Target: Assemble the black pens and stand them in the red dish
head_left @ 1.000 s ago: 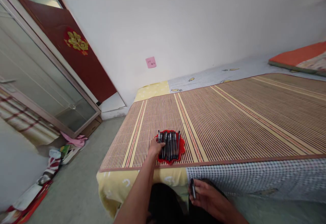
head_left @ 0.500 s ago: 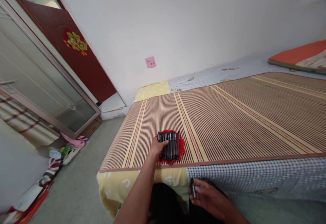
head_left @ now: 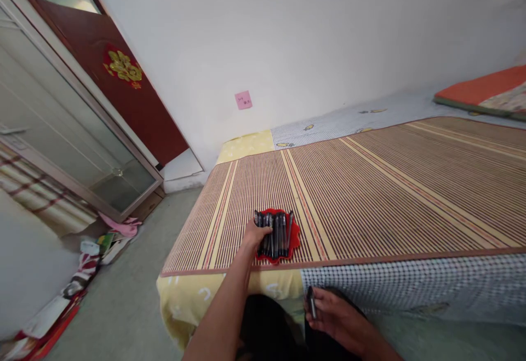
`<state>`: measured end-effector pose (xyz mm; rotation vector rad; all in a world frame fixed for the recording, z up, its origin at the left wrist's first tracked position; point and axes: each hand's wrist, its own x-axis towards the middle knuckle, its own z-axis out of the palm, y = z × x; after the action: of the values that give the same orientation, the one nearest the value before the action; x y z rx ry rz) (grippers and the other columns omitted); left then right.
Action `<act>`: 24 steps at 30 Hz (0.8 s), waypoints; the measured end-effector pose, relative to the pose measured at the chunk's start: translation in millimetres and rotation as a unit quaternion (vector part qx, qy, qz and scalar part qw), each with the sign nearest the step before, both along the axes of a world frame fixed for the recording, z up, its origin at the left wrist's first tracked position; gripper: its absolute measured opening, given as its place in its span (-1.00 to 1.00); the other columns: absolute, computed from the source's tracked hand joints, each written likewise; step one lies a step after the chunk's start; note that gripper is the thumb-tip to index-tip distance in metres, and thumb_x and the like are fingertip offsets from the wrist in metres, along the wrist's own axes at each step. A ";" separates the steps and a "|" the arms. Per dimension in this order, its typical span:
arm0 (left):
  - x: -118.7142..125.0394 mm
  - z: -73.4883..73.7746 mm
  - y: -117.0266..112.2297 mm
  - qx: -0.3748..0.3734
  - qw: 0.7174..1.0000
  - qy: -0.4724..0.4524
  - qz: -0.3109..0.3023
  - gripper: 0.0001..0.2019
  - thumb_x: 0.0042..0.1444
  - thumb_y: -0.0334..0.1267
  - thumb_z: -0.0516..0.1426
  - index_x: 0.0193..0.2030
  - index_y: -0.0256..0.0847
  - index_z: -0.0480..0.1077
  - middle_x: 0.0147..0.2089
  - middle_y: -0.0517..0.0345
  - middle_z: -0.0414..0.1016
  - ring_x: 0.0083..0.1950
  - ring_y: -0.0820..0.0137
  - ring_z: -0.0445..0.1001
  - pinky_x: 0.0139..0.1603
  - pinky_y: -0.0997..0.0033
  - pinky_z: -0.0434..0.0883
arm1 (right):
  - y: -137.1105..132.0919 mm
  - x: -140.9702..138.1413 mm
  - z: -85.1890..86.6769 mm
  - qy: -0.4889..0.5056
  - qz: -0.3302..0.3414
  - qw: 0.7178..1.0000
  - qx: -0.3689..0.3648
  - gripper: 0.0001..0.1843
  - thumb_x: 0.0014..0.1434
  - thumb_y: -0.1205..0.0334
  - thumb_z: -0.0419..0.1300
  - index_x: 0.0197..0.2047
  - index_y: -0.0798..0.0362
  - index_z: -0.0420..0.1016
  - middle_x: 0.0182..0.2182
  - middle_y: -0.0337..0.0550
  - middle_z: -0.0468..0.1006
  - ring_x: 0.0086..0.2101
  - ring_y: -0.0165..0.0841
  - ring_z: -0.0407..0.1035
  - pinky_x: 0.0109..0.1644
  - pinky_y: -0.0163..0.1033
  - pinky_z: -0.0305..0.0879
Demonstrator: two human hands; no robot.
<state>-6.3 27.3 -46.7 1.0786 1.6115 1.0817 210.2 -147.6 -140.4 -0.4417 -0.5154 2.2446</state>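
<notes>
Several black pens (head_left: 281, 235) lie side by side in a red scalloped tray (head_left: 295, 235) on the bed's striped mat. My left hand (head_left: 255, 233) is closed over the left side of the row, its thumb across the pens; the other fingers are mostly hidden. Low in front of the bed edge, my right hand (head_left: 329, 309) grips a dark pen (head_left: 312, 303) upright between thumb and fingers. Part of that pen is covered by the hand.
The striped mat (head_left: 370, 196) covers the bed up to the white wall, which bears a pink note (head_left: 243, 100). A folded orange quilt (head_left: 480, 87) lies at far right. Left are a glass door (head_left: 82, 114) and floor clutter (head_left: 88, 262).
Under my left hand the pens have shifted slightly within the tray, with the rightmost one a little farther right. My right hand and its pen stay in place.
</notes>
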 end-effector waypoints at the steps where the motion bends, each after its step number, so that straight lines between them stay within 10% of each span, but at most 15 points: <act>1: -0.4 -0.9 0.2 0.001 1.000 -0.004 0.004 -0.62 -0.25 -0.56 0.39 -0.25 -0.28 0.46 -0.39 0.18 0.57 -0.37 0.37 0.55 -0.25 0.38 0.51 | 0.2 0.1 -0.7 -0.002 0.000 1.000 -0.001 -0.82 0.15 0.30 0.36 -0.14 0.09 0.58 -0.25 -0.13 0.63 -0.25 -0.36 0.55 -0.12 -0.25 0.39; 24: 3.2 -3.5 -0.5 0.015 0.997 -0.079 -0.005 -0.72 -0.17 -0.50 0.35 -0.28 -0.26 0.45 -0.43 0.17 0.57 -0.41 0.36 0.55 -0.29 0.33 0.54 | 0.6 0.4 -1.2 0.000 0.001 1.000 0.002 -0.81 0.13 0.29 0.37 -0.16 0.11 0.57 -0.25 -0.13 0.62 -0.26 -0.36 0.55 -0.12 -0.24 0.39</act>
<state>-3.0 26.8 -50.2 0.9925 1.4674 1.1582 210.6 -147.0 -141.5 -0.4408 -0.5203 2.2453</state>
